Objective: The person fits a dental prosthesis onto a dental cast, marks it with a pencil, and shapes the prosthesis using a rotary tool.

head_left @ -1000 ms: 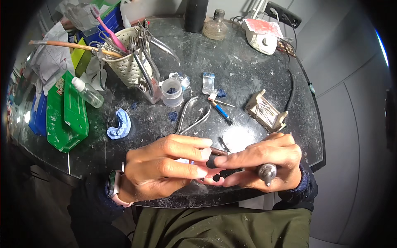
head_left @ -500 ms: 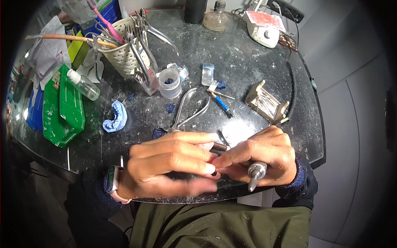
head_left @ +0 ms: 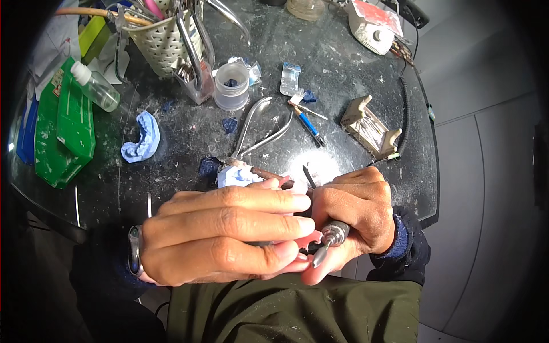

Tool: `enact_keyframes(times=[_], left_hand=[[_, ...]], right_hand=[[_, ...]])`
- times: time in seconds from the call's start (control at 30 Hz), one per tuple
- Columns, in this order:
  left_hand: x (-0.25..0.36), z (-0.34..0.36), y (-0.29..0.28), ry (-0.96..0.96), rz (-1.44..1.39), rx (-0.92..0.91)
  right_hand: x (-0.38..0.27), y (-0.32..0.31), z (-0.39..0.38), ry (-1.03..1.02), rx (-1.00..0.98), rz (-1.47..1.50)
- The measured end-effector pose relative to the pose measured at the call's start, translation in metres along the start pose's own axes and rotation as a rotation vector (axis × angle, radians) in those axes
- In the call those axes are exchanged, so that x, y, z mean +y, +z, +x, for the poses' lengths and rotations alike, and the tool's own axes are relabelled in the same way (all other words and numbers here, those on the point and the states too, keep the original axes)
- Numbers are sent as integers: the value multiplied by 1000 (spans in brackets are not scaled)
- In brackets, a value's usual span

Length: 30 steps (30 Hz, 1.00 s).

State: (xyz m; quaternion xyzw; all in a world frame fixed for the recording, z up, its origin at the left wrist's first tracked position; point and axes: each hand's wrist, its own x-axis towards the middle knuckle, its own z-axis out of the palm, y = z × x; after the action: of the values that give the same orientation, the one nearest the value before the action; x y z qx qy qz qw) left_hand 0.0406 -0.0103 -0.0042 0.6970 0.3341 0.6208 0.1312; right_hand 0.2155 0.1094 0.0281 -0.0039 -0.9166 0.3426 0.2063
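My left hand has its fingers curled over a pink dental piece with an opening, which they partly hide. My right hand grips a metal rotary handpiece, its grey bit pointing down beside the pink piece. The right thumb lies below it, close to the left fingertips. Just behind my left fingers sit a pale blue cast and a brownish tool handle. A bright patch of light falls behind my right hand.
Pliers, a blue-handled brush, a bur holder and a clear cup lie beyond my hands. Another blue cast, green trays, a spray bottle, a tool basket and a control box surround them.
The handpiece has shifted left and now angles toward the pink piece. My left fingers have moved across over the piece. The bench appears higher in the picture, uncovering the nearer blue cast.
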Motion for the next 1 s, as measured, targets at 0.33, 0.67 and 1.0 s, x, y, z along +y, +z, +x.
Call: enact_keyframes(times=[0.33,0.67,1.0], left_hand=[[-2,1,1,10,-13,-41],[1,1,0,-8,-31,-50],[0,2,-5,22,-16,-103]], right_hand=[[4,4,-3,15,9,15],[3,2,-4,-20,-6,16],[3,4,-2,0,-10,-5]])
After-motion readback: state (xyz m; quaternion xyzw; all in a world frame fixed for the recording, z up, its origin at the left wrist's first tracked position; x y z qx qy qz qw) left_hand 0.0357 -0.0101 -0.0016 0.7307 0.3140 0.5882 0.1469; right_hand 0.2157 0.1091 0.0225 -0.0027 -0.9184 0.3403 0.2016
